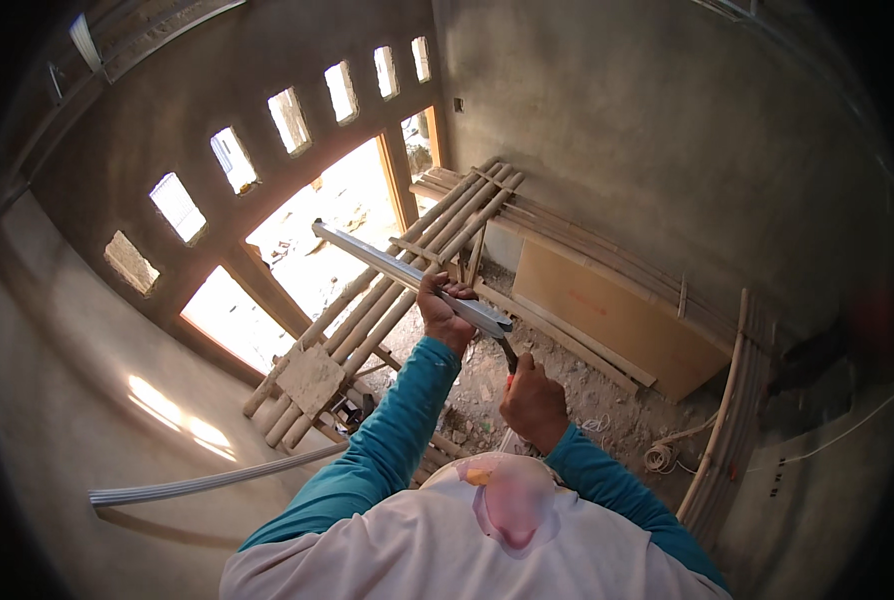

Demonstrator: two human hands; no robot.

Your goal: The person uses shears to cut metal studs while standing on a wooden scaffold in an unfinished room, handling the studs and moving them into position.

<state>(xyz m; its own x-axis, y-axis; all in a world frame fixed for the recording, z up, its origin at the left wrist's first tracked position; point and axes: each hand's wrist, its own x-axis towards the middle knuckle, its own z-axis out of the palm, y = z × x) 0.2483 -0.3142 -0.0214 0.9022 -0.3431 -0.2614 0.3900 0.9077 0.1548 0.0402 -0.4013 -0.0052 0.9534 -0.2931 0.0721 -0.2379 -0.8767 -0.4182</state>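
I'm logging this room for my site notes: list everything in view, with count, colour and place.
Metal channel: 1, silver-grey, in left hand
Hand tool: 1, dark and red, in right hand
Bamboo platform: 1, brown, ahead
Small board: 1, pale brown, on bamboo platform's near end
Large panel: 1, tan, on edge, right of centre
Long strips: several, brown, right
Coiled cord: 1, pale, lower right
Ribbed strip: 1, pale grey, left
Walls: several, grey, all around
Slots: 7, bright, row at upper left
Larger openings: 3, bright, below slots
Floor: 1, grey-brown, debris-strewn, below
Metal framing: count unclear, grey, upper left
Shirt: 1, pale, bottom
Sleeves: 2, teal, on both forearms
Hands: 2, bare, near centre
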